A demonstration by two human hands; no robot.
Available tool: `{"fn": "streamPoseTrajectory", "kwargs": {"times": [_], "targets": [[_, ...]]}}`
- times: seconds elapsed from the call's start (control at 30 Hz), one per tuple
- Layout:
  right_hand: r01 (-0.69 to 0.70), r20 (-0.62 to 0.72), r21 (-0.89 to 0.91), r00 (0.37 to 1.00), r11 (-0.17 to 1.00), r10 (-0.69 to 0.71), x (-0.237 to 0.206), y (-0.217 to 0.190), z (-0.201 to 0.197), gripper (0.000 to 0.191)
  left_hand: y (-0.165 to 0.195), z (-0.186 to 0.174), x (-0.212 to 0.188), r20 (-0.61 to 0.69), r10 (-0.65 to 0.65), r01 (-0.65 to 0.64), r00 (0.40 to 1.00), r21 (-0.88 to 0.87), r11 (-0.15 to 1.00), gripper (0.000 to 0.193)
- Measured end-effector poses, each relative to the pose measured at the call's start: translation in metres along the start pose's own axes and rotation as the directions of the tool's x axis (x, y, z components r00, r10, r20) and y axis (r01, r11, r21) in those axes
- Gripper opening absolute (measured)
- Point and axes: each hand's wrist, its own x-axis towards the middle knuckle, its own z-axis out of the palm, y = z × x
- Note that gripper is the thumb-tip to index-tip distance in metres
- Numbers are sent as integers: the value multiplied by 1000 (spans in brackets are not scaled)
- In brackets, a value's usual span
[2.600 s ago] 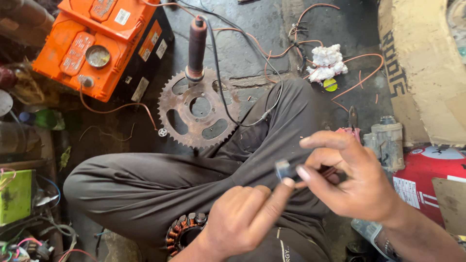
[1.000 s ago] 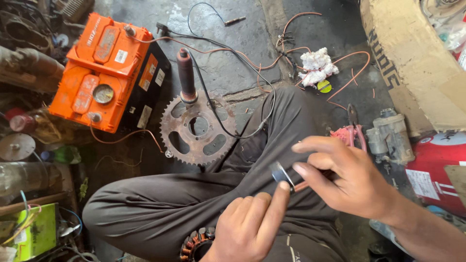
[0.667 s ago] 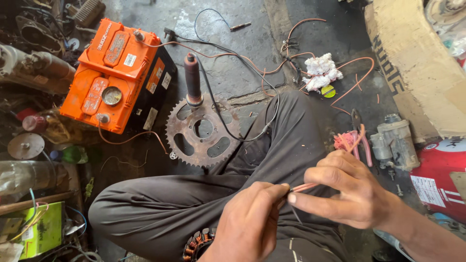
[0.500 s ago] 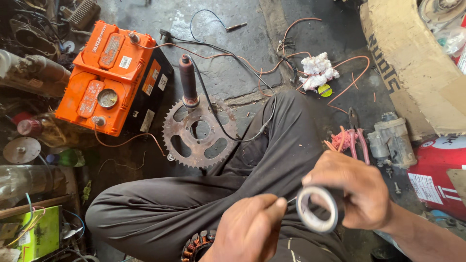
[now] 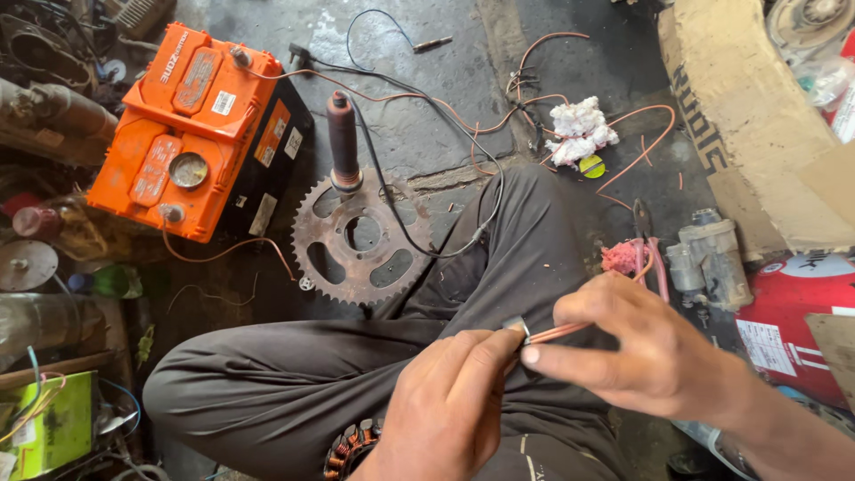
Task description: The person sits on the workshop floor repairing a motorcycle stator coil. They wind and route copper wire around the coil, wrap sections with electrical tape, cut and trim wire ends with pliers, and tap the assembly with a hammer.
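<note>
My left hand and my right hand meet over my lap, above grey trousers. Between their fingertips they pinch the end of a thin copper wire, where a small grey piece of tape sits. My left thumb and forefinger press on that end from the left. My right hand grips the wire from the right. A wound copper stator coil lies under my left wrist.
An orange-topped battery stands at the back left, with a rusty sprocket and a dark handle beside it. Loose wires, a white rag, pliers, a starter motor and cardboard lie to the right.
Half a second ago my right hand held a roll of tape out to the right. Now the roll is out of sight and both hands pinch the wire end.
</note>
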Motion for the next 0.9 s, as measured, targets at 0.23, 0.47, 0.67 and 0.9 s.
{"fn": "streamPoseTrajectory", "kwargs": {"times": [0.23, 0.47, 0.67, 0.9], "targets": [[-59, -277, 237, 953, 970, 125, -15, 0, 21, 37, -7, 2, -3, 7, 87, -85, 996, -155, 984, 33], [-661, -49, 450, 653, 600, 756, -22, -9, 26, 35, -9, 3, -5, 86, 409, -415, 909, 300, 859, 31], [-277, -184, 115, 938, 954, 295, -6, -3, 2, 35, -6, 5, 4, 14, 223, -219, 975, 250, 943, 41], [119, -178, -232, 971, 965, -163, -3, -1, 10, 37, -6, 2, 2, -2, 141, -141, 990, -59, 988, 41]]}}
